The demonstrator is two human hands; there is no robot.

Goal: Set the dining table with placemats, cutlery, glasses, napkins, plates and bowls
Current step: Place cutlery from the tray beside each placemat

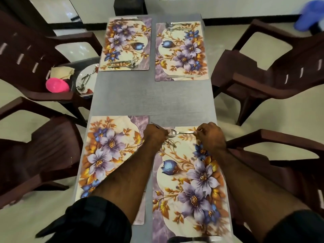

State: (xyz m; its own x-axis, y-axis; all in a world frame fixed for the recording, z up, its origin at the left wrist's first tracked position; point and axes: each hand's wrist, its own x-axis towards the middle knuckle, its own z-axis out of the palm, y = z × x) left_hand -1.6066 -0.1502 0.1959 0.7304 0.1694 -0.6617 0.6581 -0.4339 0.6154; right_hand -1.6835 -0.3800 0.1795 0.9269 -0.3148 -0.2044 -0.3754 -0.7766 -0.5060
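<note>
Grey dining table [152, 95] with four floral placemats, near-right placemat [191, 181] under both arms, right hand [211, 135] pinching the handle of a spoon [177, 132] lying at the mat's far edge, left hand [154, 133] curled round more cutlery [169, 142] just beside

No readable text, label, brand or number shows anywhere in this view.

My two forearms are bare and lightly haired. Dark black sleeves [98, 218] are pushed up near my elbows. My fingers [199, 133] wear no rings.
</note>
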